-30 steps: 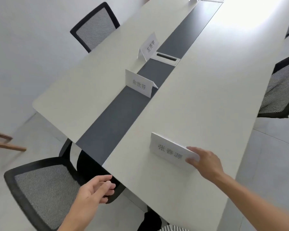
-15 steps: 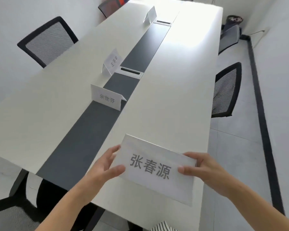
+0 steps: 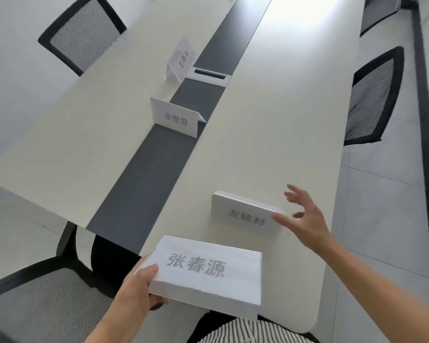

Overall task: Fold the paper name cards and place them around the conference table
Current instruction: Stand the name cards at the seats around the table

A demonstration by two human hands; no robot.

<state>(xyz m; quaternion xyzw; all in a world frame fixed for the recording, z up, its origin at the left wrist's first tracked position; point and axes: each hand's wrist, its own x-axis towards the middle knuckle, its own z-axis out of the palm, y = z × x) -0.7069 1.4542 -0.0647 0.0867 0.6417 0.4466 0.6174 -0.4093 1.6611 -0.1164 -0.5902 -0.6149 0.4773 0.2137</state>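
My left hand [image 3: 139,290] grips the left edge of a folded white name card [image 3: 208,271] with large grey characters, held over the near end of the white conference table [image 3: 270,134]. On the table just beyond lies a stack of paper name cards [image 3: 243,214]. My right hand [image 3: 305,216] hovers at the stack's right end with fingers spread, a fingertip touching its corner. Two folded name cards stand upright along the table's dark centre strip: one nearer [image 3: 176,117], one farther [image 3: 181,60].
Black mesh chairs stand at the far left [image 3: 82,33], at the right side [image 3: 374,95] and at the near left [image 3: 45,300]. A cable slot [image 3: 208,76] sits in the dark centre strip [image 3: 144,179]. Grey tiled floor lies to the right of the table.
My right hand let go of the folded card and moved up to the stack on the table. The card is now held by my left hand alone, lower and nearer to me.
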